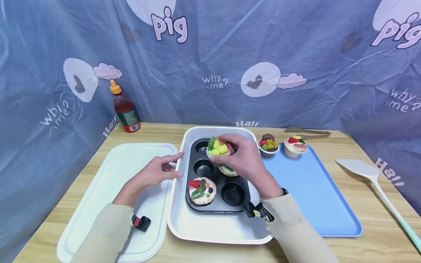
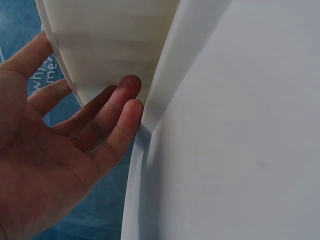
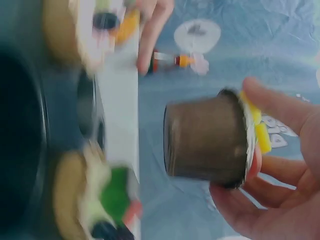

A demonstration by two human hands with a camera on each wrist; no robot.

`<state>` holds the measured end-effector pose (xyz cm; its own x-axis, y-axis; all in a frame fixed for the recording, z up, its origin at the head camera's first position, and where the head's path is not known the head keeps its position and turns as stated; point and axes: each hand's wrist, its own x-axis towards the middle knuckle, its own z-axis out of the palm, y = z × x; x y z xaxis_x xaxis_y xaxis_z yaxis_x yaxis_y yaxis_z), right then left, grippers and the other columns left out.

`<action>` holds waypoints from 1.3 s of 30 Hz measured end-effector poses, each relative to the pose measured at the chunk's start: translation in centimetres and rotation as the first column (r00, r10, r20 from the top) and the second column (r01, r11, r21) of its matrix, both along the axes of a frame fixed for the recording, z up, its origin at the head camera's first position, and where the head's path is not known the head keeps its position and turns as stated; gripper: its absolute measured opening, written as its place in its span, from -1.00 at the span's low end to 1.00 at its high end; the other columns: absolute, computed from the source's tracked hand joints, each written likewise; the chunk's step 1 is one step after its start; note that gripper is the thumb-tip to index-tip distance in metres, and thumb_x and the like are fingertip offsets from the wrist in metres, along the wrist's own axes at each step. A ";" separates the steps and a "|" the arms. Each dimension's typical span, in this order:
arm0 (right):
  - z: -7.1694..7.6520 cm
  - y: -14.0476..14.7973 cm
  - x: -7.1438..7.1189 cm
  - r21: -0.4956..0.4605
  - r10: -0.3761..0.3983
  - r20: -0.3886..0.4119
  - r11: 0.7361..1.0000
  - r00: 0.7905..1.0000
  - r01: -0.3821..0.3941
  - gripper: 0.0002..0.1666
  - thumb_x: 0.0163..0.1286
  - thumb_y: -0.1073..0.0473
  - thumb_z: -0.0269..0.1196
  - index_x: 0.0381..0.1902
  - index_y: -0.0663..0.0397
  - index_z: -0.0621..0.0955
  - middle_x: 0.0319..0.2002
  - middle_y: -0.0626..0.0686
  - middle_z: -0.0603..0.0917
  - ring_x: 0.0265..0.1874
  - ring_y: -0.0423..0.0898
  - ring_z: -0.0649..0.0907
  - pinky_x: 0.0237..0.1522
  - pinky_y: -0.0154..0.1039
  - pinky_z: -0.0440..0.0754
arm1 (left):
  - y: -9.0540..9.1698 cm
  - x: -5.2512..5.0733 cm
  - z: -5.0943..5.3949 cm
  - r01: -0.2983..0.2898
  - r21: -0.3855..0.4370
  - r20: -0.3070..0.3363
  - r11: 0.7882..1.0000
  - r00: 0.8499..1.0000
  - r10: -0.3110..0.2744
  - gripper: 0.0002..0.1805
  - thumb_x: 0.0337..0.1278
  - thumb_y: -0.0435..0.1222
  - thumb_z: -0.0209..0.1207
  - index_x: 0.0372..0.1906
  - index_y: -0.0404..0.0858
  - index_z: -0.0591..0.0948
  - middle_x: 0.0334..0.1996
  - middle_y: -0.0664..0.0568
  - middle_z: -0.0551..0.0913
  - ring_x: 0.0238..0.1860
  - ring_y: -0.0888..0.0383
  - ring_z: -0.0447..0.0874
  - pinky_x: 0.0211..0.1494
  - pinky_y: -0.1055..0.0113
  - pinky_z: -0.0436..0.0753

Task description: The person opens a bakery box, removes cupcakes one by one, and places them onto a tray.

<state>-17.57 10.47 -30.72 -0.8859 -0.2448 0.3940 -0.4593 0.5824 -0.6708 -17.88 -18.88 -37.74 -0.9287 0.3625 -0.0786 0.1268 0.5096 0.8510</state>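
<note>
A brown-cupped cupcake with yellow cubes on top is pinched by its upper rim in my right hand, held above the black muffin tin. Under that hand, a cream cupcake sits in the tin, partly hidden. Another cream cupcake with a strawberry fills the front left cup. My left hand is at the left rim of the white deep tray, fingers extended; whether they touch the rim is unclear.
A white flat tray lies at left. On the right, a blue tray has a chocolate cupcake and a cream cupcake at its back edge. Beyond are tongs, a spatula and a sauce bottle.
</note>
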 end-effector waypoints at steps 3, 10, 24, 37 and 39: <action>0.7 0.8 0.2 -0.002 -0.034 0.002 0.999 0.999 0.034 -0.38 -0.03 0.09 0.64 0.05 0.05 0.73 -0.39 0.01 0.61 -0.36 -0.09 0.53 -0.26 -0.23 0.47 | 0.1 0.0 -0.1 0.005 0.004 0.001 1.000 1.000 -0.005 -0.20 0.17 -0.15 0.41 0.49 -0.17 0.37 0.06 -0.24 0.64 -0.21 0.13 0.66 -0.13 0.27 0.54; 1.7 2.9 0.4 -0.008 -0.138 0.015 0.990 0.990 0.138 -0.33 -0.02 0.11 0.63 0.11 0.06 0.71 -0.29 0.08 0.71 -0.23 0.00 0.66 -0.18 -0.18 0.56 | 0.3 0.1 -0.1 0.010 0.011 -0.001 1.000 1.000 -0.010 -0.21 0.17 -0.17 0.41 0.49 -0.18 0.38 0.08 -0.25 0.65 -0.21 0.14 0.66 -0.14 0.28 0.54; 2.5 6.7 0.9 -0.016 -0.269 0.090 0.962 0.959 0.272 -0.26 0.07 0.08 0.59 0.23 0.12 0.65 0.08 0.17 0.72 -0.07 0.08 0.70 -0.25 -0.56 0.47 | 0.1 0.1 0.2 0.002 0.002 0.001 1.000 1.000 -0.002 -0.19 0.15 -0.12 0.42 0.48 -0.16 0.38 -0.06 -0.21 0.69 -0.25 0.18 0.65 -0.17 0.31 0.52; 2.8 10.3 1.5 -0.005 -0.390 0.095 0.920 0.916 0.392 -0.27 0.06 0.04 0.59 0.20 0.14 0.67 -0.02 0.20 0.75 -0.25 -0.06 0.58 -0.37 -0.57 0.44 | 0.0 0.1 0.1 0.001 -0.008 0.002 1.000 1.000 -0.001 -0.19 0.17 -0.12 0.41 0.49 -0.17 0.37 0.17 -0.28 0.61 -0.15 0.15 0.71 -0.12 0.30 0.60; 3.0 10.8 1.6 -0.008 -0.408 0.105 0.912 0.907 0.411 -0.25 0.06 0.02 0.59 0.21 0.14 0.66 0.00 0.22 0.74 -0.23 -0.06 0.58 -0.37 -0.60 0.44 | 0.1 0.1 0.1 0.001 -0.006 0.006 1.000 1.000 -0.001 -0.19 0.16 -0.12 0.41 0.49 -0.16 0.37 0.17 -0.27 0.61 -0.15 0.13 0.71 -0.11 0.29 0.61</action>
